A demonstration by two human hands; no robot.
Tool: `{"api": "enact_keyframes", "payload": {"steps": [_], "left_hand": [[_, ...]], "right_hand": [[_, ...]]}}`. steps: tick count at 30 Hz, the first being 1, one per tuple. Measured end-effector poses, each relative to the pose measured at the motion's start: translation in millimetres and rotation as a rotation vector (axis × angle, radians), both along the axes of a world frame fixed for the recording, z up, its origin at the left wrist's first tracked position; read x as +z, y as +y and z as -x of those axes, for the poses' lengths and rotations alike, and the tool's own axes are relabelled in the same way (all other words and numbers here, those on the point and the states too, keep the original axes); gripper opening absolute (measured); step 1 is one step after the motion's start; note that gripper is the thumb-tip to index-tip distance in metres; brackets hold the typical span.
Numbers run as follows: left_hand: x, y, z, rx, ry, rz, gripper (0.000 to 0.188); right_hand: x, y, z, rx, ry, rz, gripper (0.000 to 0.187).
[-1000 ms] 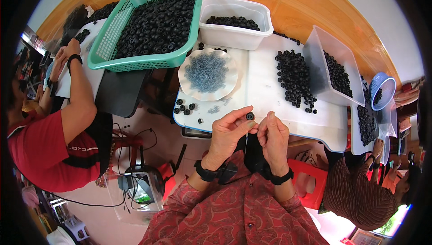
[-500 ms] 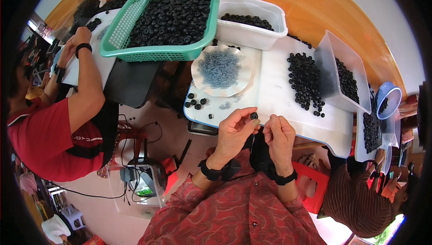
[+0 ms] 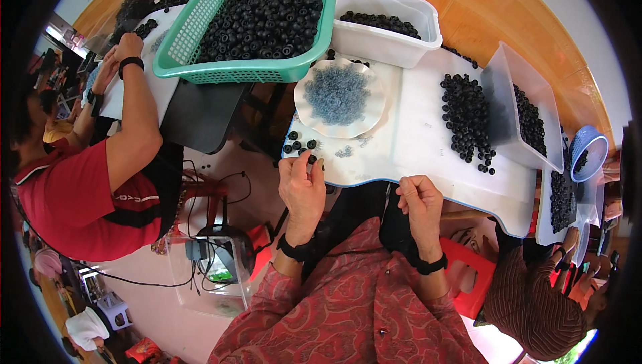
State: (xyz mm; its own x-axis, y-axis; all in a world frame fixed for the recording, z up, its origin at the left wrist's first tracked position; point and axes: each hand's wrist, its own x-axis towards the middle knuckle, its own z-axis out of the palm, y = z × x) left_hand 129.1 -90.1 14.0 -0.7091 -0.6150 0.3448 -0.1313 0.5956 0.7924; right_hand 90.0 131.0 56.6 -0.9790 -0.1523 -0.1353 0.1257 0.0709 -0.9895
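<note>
My left hand (image 3: 303, 193) is at the left end of the white tabletop, thumb and finger pinching a small black round part (image 3: 312, 159) with a hollow centre. Beside the fingertips sits a small group of the same black round parts (image 3: 293, 136). My right hand (image 3: 421, 207) hovers just off the table's front edge, thumb and fingertips pressed together; whatever lies between them is too small or hidden to make out. A white wavy-rimmed dish (image 3: 309, 118) beyond my left hand holds a heap of tiny translucent bluish pieces (image 3: 340, 94).
At the back stand a green basket (image 3: 241, 71) full of black parts and a white tub (image 3: 384, 51). To the right, loose black parts (image 3: 465, 116) lie beside a clear bin (image 3: 515, 130). A co-worker in red (image 3: 73, 197) sits left, another person (image 3: 535, 304) right.
My left hand has carried the black part left, from near my right hand to the small group on the table. The right hand stays pinched, nearly in place. The view has shifted slightly.
</note>
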Motion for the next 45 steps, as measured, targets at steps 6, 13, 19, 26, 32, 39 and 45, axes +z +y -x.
{"api": "enact_keyframes", "payload": {"steps": [6,13,19,26,32,39,45], "left_hand": [[-3.0,-0.3,-0.9,-0.009,-0.046,0.024,0.032],[3.3,5.4,-3.3,-0.016,-0.010,-0.081,0.036],[3.8,5.2,-2.8,-0.053,-0.015,0.093,0.038],[-2.2,4.5,3.6,-0.018,-0.071,0.194,0.033],[2.3,3.7,7.1,-0.021,-0.093,0.341,0.029],[2.3,6.8,6.1,-0.021,-0.103,0.310,0.026],[13.2,21.0,11.6,-0.050,0.088,0.323,0.021]], "right_hand": [[-6.2,4.9,2.2,-0.007,0.004,-0.040,0.018],[-12.1,7.6,2.8,-0.042,0.007,-0.018,0.016],[-13.8,8.7,2.9,-0.020,-0.002,-0.031,0.016],[-14.9,15.5,4.0,-0.016,-0.007,-0.040,0.016],[-14.2,9.6,1.9,-0.034,-0.034,0.004,0.013],[-16.0,19.7,4.3,-0.056,-0.002,-0.005,0.011],[-25.4,34.4,13.9,-0.165,0.090,-0.064,0.009]]}}
